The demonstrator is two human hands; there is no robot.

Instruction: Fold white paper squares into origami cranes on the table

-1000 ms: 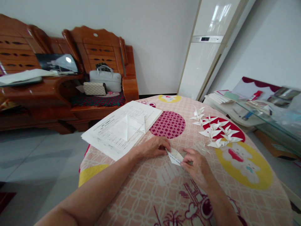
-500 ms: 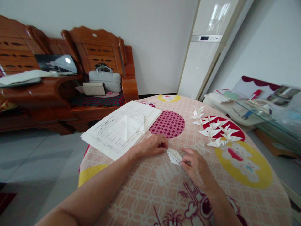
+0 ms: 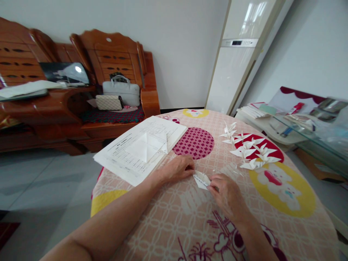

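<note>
A small folded piece of white paper (image 3: 201,179) lies on the patterned tablecloth (image 3: 190,221) between my hands. My left hand (image 3: 178,168) rests curled on the cloth, its fingertips pressing the paper's left tip. My right hand (image 3: 225,192) pinches the paper's right end with closed fingers. Several finished white paper cranes (image 3: 251,152) sit in a cluster on the cloth to the right, beyond my right hand.
A stack of printed sheets (image 3: 141,150) with a folded white square on top lies at the table's left edge. Wooden chairs (image 3: 114,65) with bags stand behind. A tall white appliance (image 3: 236,58) and a glass shelf (image 3: 299,127) with papers stand at the right.
Both hands stay on the folded paper; my right hand has shifted slightly left along it, covering more of it. The camera view barely moves.
</note>
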